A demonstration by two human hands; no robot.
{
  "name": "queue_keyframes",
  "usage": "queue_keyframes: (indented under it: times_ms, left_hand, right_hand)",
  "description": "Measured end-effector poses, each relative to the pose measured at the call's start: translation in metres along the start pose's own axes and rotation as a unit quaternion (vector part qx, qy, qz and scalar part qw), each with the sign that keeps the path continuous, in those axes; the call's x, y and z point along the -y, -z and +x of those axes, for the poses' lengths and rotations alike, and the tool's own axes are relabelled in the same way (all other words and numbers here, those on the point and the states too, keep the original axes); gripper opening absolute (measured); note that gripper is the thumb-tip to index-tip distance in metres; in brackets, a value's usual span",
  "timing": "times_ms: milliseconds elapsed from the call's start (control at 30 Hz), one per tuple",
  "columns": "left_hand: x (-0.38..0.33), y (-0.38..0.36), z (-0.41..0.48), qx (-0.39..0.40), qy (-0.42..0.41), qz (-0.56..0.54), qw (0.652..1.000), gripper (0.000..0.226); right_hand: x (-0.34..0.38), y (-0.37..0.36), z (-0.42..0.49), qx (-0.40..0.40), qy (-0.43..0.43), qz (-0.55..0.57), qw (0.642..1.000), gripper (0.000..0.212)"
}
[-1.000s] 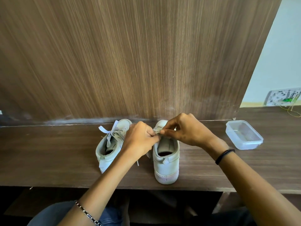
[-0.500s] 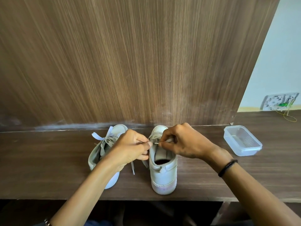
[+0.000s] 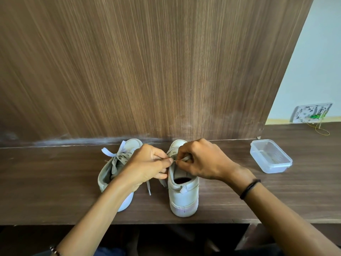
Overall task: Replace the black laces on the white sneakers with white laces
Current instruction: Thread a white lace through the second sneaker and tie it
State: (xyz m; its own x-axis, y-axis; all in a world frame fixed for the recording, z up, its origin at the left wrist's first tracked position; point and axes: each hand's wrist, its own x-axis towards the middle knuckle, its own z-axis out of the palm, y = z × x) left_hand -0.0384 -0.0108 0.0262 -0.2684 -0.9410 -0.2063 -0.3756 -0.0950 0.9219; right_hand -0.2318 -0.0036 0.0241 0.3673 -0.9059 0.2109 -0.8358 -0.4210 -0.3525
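Left hand (image 3: 147,163) and right hand (image 3: 201,159) keep pinching the white lace (image 3: 185,158) at the top of the right sneaker (image 3: 183,196) on the desk (image 3: 55,182). The other sneaker (image 3: 110,174), already laced white, now tips sideways; last threading, I reckon.

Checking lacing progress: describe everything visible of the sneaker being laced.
The sneaker is a white, leather-looking low-top, upright on the wooden desk, heel toward the camera, toe by the wood panel. Heel sole faintly pinkish, inside dark. The left hand and right hand pinch its white lace over the tongue.
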Motion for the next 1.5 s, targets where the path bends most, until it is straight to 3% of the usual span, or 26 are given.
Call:
queue_keyframes:
  times_ms: [200,467,633,733,833,900,933,1000,1033,1100,1167,1200,1267,1333,1367,1433,1500]
  left_hand:
    - [0.001,-0.002,-0.002,-0.013,0.014,-0.041,0.999,0.012]
    - [0.014,-0.007,0.006,-0.044,0.043,-0.08,0.995,0.004]
    - [0.017,-0.003,0.013,-0.175,-0.066,0.133,0.973,0.023]
    - [0.001,0.007,0.004,-0.208,-0.091,-0.062,0.972,0.022]
    - [-0.021,0.021,0.0,-0.208,-0.077,-0.31,0.924,0.028]
    - [-0.026,0.034,0.001,-0.219,-0.089,-0.359,0.903,0.033]
    - [-0.023,0.041,0.002,-0.224,-0.109,-0.305,0.919,0.032]
    - [-0.017,0.05,-0.001,-0.207,-0.18,-0.017,0.962,0.026]
    - [-0.014,0.05,-0.005,-0.173,-0.214,0.144,0.951,0.024]
    - [-0.003,0.045,-0.006,-0.076,-0.215,0.378,0.897,0.025]
    - [0.001,0.035,-0.008,-0.021,-0.178,0.489,0.854,0.024]
    - [0.0,0.032,-0.008,-0.024,-0.177,0.486,0.855,0.022]
    - [-0.005,0.033,-0.008,-0.065,-0.211,0.364,0.905,0.019]
    - [-0.012,0.035,-0.007,-0.105,-0.227,0.121,0.961,0.018]
    - [-0.017,0.034,-0.009,-0.102,-0.218,-0.02,0.97,0.019]
    - [-0.024,0.034,-0.01,-0.076,-0.201,-0.287,0.934,0.02]
    - [-0.03,0.039,-0.011,-0.06,-0.179,-0.452,0.872,0.022]
  right_hand:
    - [0.002,-0.005,-0.002,-0.03,0.043,-0.049,0.997,0.02]
    - [-0.001,0.002,-0.002,-0.016,0.024,-0.02,0.999,0.016]
    - [-0.003,0.002,-0.002,-0.028,-0.084,-0.018,0.996,0.068]
    - [-0.004,0.002,-0.001,0.029,-0.18,0.059,0.981,0.066]
    - [-0.005,0.0,-0.002,0.086,-0.201,0.105,0.97,0.044]
    - [-0.005,0.0,-0.002,0.087,-0.199,0.106,0.97,0.035]
    - [-0.005,0.001,-0.001,0.089,-0.199,0.108,0.97,0.031]
    - [-0.004,0.003,-0.001,0.098,-0.196,0.108,0.97,0.026]
    - [-0.004,0.003,-0.001,0.1,-0.194,0.107,0.97,0.026]
    - [-0.005,0.002,-0.002,0.098,-0.193,0.102,0.971,0.03]
    - [-0.006,0.002,-0.002,0.097,-0.199,0.106,0.969,0.033]
    - [-0.006,0.002,-0.002,0.098,-0.201,0.108,0.969,0.035]
    - [-0.006,0.002,-0.002,0.096,-0.201,0.103,0.969,0.039]
    - [-0.006,0.002,-0.002,0.096,-0.208,0.11,0.967,0.038]
    - [-0.006,0.003,-0.003,0.098,-0.211,0.116,0.966,0.035]
    - [-0.005,0.004,-0.003,0.103,-0.209,0.121,0.965,0.032]
    - [-0.004,0.004,-0.003,0.097,-0.204,0.114,0.967,0.032]
